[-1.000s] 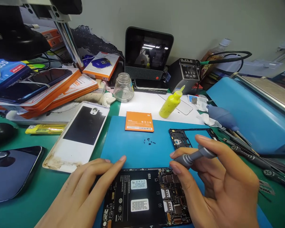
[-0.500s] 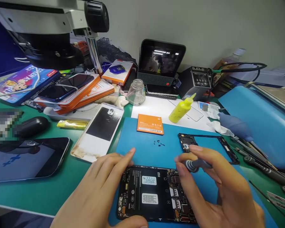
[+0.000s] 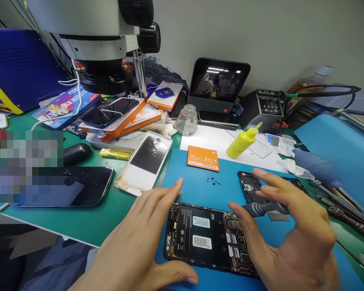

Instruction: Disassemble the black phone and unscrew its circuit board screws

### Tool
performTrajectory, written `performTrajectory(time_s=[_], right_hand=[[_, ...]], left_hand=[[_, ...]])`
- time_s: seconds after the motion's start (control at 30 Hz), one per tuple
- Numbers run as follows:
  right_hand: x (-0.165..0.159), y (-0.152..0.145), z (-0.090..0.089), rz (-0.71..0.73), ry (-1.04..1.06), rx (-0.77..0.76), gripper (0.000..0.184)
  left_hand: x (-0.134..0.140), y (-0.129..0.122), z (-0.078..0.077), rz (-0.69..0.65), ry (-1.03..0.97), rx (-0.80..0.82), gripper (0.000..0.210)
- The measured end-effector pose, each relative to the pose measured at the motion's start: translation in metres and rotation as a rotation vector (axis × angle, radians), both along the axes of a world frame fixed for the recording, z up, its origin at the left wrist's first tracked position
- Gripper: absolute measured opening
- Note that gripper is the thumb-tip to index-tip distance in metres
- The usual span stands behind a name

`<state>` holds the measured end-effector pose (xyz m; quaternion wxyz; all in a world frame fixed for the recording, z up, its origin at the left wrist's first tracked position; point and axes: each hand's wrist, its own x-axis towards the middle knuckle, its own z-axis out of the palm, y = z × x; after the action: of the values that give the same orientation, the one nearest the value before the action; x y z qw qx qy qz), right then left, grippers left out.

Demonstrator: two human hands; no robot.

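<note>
An opened smartphone (image 3: 197, 252) lies flat on the blue mat, its black battery and circuit board exposed. My left hand (image 3: 142, 230) spans the phone's left end, thumb and forefinger spread beyond its two long edges. Over the board end is my right hand (image 3: 291, 226), fingertips apart, with a grey ribbed screwdriver (image 3: 261, 208) tucked in it; its tip is hidden. A black phone mid-frame (image 3: 248, 188) lies behind that hand, partly covered. Small dark screws (image 3: 214, 182) are scattered above the phone, near an orange battery (image 3: 202, 157).
A yellow bottle (image 3: 242, 143) and a glass jar (image 3: 187, 120) stand behind the mat. To the left lie a white back cover (image 3: 145, 163) and a dark phone (image 3: 87, 186). A microscope (image 3: 106, 52) overhangs the back left. Tools (image 3: 348, 218) line the right side.
The camera view has turned left, so the bench appears further right. My right fingers have spread wider, away from the screwdriver's handle end. A flat grey piece now shows beneath the screwdriver.
</note>
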<state>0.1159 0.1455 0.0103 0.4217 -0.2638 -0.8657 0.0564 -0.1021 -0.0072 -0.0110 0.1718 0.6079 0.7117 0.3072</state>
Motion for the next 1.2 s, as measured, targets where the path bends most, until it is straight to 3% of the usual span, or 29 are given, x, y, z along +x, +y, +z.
performTrajectory(time_s=[0.13, 0.27, 0.4, 0.8, 0.9, 1.03, 1.1, 1.2], right_hand=[[0.0003, -0.0001, -0.0009, 0.066, -0.001, -0.029, 0.059], [0.0004, 0.0007, -0.0036, 0.009, -0.023, 0.148, 0.075], [0.0000, 0.0002, -0.0054, 0.057, 0.024, 0.070, 0.068], [-0.0005, 0.0004, -0.0043, 0.016, 0.004, 0.176, 0.076], [-0.0006, -0.0026, -0.0040, 0.078, 0.021, 0.143, 0.069], [-0.0003, -0.0057, -0.0053, 0.021, 0.024, 0.123, 0.074], [0.0010, -0.0067, -0.0066, 0.062, 0.065, 0.047, 0.068], [0.0030, -0.0081, -0.0075, 0.071, 0.102, -0.010, 0.067]], left_hand=[[-0.0013, 0.0010, -0.0001, -0.021, -0.020, -0.013, 0.137], [-0.0008, -0.0003, 0.0018, -0.018, -0.035, -0.027, 0.132], [0.0003, -0.0018, 0.0017, -0.005, -0.052, -0.027, 0.130], [-0.0014, -0.0018, 0.0031, -0.017, 0.001, -0.021, 0.127], [-0.0015, -0.0027, -0.0007, -0.007, 0.004, -0.009, 0.124], [-0.0035, -0.0056, -0.0041, -0.018, 0.005, -0.012, 0.122], [-0.0043, -0.0066, -0.0035, -0.026, 0.009, -0.011, 0.113], [-0.0020, -0.0022, 0.0024, 0.059, 0.026, 0.038, 0.081]])
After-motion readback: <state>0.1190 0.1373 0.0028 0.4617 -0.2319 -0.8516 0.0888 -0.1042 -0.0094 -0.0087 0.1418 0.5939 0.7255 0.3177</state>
